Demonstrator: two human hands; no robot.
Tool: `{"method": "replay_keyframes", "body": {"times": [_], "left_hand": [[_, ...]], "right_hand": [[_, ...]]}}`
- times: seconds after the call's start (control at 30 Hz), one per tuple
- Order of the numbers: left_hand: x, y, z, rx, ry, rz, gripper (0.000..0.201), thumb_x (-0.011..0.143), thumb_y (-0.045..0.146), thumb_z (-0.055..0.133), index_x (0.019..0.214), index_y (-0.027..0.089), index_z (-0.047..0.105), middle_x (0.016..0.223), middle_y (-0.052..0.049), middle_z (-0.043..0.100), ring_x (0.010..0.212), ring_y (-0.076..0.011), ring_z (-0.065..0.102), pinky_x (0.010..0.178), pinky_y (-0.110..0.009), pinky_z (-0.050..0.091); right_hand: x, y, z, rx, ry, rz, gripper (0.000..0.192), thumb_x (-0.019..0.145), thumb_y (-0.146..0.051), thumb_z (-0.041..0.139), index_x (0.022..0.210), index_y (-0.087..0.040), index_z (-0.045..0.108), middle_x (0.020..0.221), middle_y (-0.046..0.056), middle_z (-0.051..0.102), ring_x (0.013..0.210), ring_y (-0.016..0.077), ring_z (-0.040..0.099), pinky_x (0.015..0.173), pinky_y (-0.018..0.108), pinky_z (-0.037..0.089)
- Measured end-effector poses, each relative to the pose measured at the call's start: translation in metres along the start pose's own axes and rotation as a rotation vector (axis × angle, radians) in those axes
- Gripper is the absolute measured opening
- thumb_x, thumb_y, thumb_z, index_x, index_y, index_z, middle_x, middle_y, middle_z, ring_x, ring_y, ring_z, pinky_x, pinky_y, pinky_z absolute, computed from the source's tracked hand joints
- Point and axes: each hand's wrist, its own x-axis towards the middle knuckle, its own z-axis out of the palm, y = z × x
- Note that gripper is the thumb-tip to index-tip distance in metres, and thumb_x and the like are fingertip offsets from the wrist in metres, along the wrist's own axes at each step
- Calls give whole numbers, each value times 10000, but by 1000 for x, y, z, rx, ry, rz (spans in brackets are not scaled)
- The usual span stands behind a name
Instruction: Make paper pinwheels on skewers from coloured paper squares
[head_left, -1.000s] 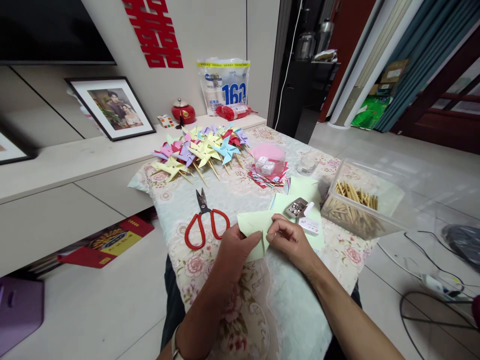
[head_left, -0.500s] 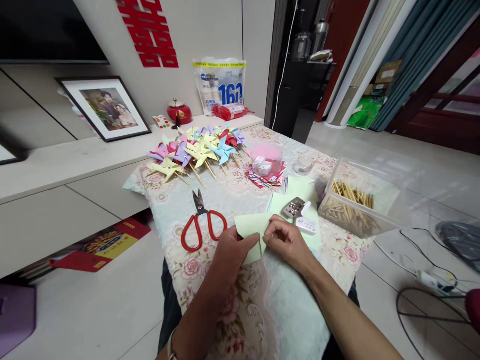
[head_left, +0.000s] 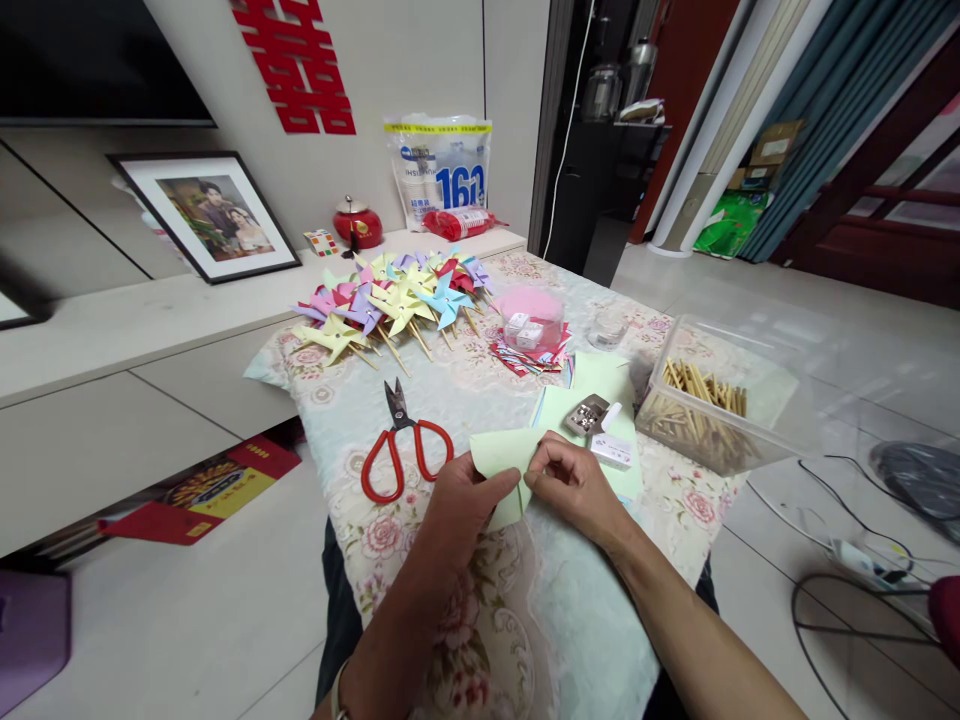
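A pale green sheet of paper (head_left: 501,452), with a cut or fold in it, is held up over the table's near middle. My left hand (head_left: 466,497) grips its left side, thumb across the front. At its right side, my right hand (head_left: 568,481) pinches with thumb and forefinger against the paper; whatever else lies between those fingertips is too small to make out. Red-handled scissors (head_left: 403,435) lie partly open to the left of my hands. Just beyond my right hand, an opened small box of metal pins (head_left: 587,414) and a white box (head_left: 611,451) rest on more green paper (head_left: 600,376).
Finished paper pinwheels (head_left: 401,300) on sticks lie at the far left. Behind the green sheets are a pink-lidded clear container (head_left: 531,318) and a stack of coloured paper (head_left: 525,362). A clear bin (head_left: 679,437) of short wooden sticks stands at the right edge.
Almost nothing differs. The right fingertips have shifted very slightly against the green paper, and the left hand keeps its hold.
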Motion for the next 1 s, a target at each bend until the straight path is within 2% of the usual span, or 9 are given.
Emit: {"method": "replay_keyframes", "body": {"times": [0.17,0.57,0.87,0.93,1.0], "left_hand": [[1,-1,0,11,11,12,381,609,285,830,945,120,762,806,-75,772,695,-210,672,654,-298,514],[0,-2,2,80,49,48,345,629,265,789,932,106,754,806,-56,770,674,-172,641,633,-270,495],[1,0,3,136,54,46,362,650,263,752,968,91,740,797,-60,764,693,-195,656,631,-277,502],[1,2,-1,119,40,21,357,648,268,753,958,92,736,762,-52,754,655,-184,644,603,-267,489],[2,7,-8,99,-6,-26,338,642,271,756,932,98,735,743,-48,746,633,-173,635,592,-257,481]], "right_hand": [[0,1,0,-10,1,-3,137,793,-194,636,663,-193,592,759,-3,526,650,136,448,572,270,299],[-1,4,-1,-29,1,37,129,794,-221,639,676,-179,604,754,-5,531,628,125,420,564,263,294],[-1,1,-1,42,-18,56,189,809,-301,691,678,-182,622,738,-15,502,604,118,422,547,253,298],[-2,0,-3,86,-7,64,221,808,-345,721,683,-187,629,788,3,531,668,138,488,580,255,348],[-2,1,-5,141,48,53,231,803,-371,744,700,-192,642,940,49,613,837,188,573,681,277,422]]}}
